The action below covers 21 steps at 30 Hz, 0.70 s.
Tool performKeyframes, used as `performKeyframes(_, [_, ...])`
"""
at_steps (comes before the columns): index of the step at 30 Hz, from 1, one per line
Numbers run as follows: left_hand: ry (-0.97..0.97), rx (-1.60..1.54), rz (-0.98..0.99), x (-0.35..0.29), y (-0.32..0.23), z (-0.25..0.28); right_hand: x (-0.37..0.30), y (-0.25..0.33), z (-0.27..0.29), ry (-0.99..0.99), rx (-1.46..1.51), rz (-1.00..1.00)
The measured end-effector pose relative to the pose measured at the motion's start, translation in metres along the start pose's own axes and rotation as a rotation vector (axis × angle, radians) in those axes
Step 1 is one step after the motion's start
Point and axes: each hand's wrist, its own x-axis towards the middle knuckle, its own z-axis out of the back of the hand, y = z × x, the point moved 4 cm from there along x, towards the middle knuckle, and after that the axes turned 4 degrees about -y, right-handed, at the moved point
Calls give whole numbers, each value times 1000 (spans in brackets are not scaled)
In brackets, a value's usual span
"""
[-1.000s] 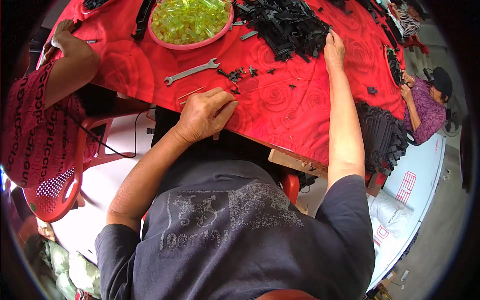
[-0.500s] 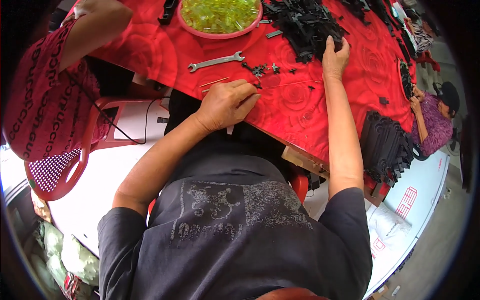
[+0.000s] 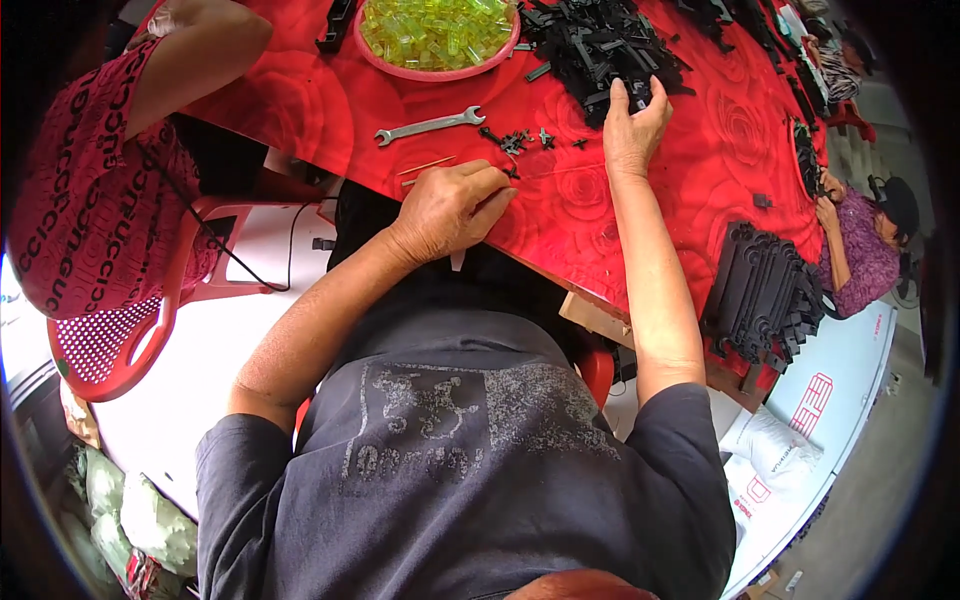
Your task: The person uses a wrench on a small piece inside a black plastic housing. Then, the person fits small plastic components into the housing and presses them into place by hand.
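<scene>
My left hand (image 3: 455, 208) rests at the table's front edge with its fingers curled. A small pale tip (image 3: 458, 260) shows below it; what the fingers hold is hidden. Thin wooden sticks (image 3: 430, 164) lie just beyond that hand, and a few small black plastic pieces (image 3: 512, 141) lie to its right. My right hand (image 3: 638, 135) is stretched to the near side of a heap of black plastic parts (image 3: 590, 45). Its thumb and fingers are apart, with nothing plainly gripped between them.
An open-end wrench (image 3: 430, 126) lies on the red tablecloth (image 3: 330, 110). Behind it stands a pink basin (image 3: 440, 75) of yellow-green clear pieces. Stacked black parts (image 3: 765, 290) sit at the right edge. One person (image 3: 100, 200) is close on my left, another (image 3: 865, 240) far right.
My right hand has moved left along the near edge of the black heap. The left hand has stayed in place.
</scene>
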Motion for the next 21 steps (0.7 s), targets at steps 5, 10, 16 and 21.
performKeyframes(5, [-11, 6, -1, -1, 0, 1, -4, 10, 15, 66, -35, 92])
performKeyframes(10, [-7, -9, 12, 0, 0, 1, -4, 25, 25, 95, -135, 436])
performKeyframes(16, [-6, -11, -10, 0, 0, 0, 4, 19, 40, 84, 19, 279])
performKeyframes(21, [-20, 5, -32, 1, -2, 2, -18, 4, 50, 26, 24, 209])
